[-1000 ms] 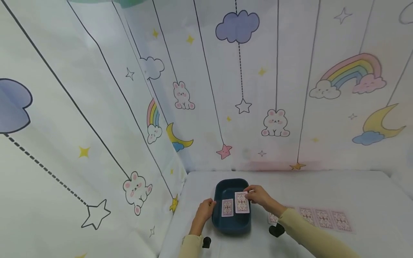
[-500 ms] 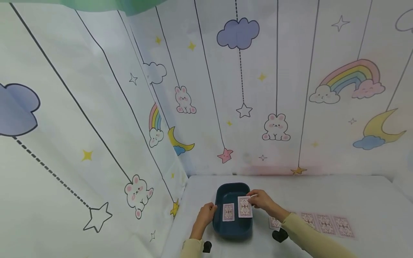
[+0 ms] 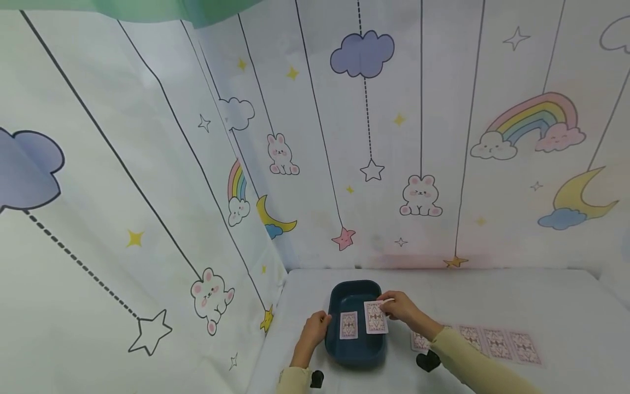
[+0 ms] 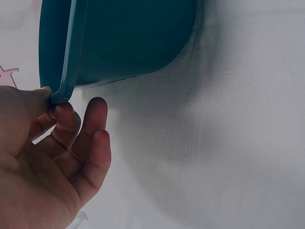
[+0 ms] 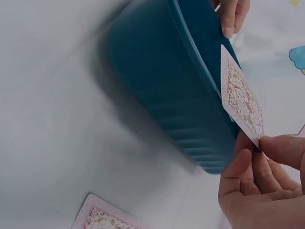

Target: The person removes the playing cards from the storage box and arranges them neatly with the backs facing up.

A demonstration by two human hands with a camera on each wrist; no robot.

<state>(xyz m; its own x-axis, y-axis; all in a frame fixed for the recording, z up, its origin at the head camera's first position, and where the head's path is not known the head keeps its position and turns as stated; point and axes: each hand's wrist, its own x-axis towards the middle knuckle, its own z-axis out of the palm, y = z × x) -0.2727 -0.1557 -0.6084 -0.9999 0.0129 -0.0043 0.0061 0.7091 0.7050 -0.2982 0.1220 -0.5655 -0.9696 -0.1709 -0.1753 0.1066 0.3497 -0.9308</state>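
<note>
My left hand (image 3: 315, 330) pinches the left rim of a dark blue plastic tub (image 3: 355, 355), thumb on one side and fingertips on the other, as the left wrist view shows. A playing card (image 3: 375, 318) with a red-and-gold patterned back is pinched by its corner between the thumb and fingers of my right hand (image 3: 401, 308). This card is tilted over the tub's right side, close to the rim. Another playing card (image 3: 348, 326), back up, appears within the tub's left half.
To the right, several playing cards (image 3: 497, 343) lie back up in a row on the white table (image 3: 517, 290), partly hidden by my right sleeve. Black heart-shaped items (image 3: 428, 360) sit near both forearms. A patterned curtain (image 3: 315, 137) stands behind and at the left.
The card in my right hand has shifted slightly right across the tub. My left hand stays on the rim. The head view has tilted up a little.
</note>
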